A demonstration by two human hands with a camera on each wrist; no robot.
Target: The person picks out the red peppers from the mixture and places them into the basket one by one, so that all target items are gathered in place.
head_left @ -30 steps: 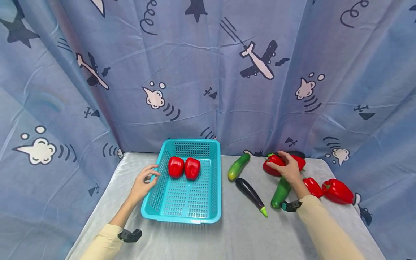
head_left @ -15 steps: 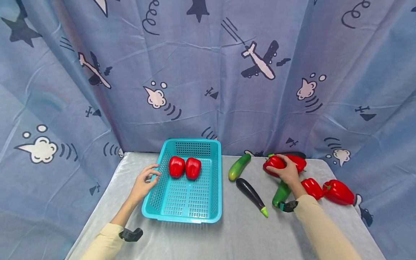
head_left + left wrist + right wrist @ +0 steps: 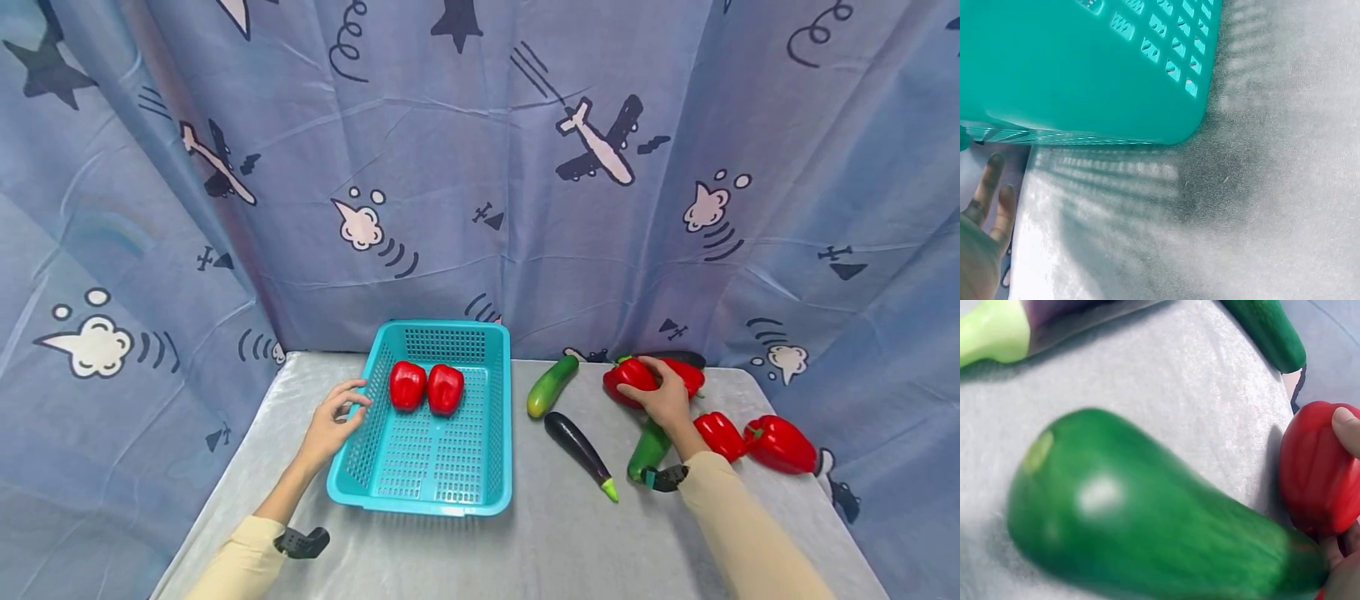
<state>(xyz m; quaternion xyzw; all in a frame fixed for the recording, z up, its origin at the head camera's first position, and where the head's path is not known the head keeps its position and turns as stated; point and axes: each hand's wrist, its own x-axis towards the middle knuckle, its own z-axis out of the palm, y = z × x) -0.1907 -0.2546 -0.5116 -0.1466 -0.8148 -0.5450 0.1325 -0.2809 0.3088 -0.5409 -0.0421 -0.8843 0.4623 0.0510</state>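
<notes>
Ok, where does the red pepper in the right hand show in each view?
Head: right of centre, the red pepper is gripped by the right hand.
Left wrist: not in it.
Right wrist: against the right edge, about mid-height, partly covered by the thumb.
Shared landmark: the pale grey tabletop, visible in all three.

Head view: above and behind left grip [image 3: 339, 418] and right grip [image 3: 667, 398], facing forward-down across the bench [image 3: 555, 533]; left-wrist view: close behind its grip, sharing the basket [image 3: 1085, 69] with head; right-wrist view: very near the cucumber [image 3: 1147, 512], likewise shared.
</notes>
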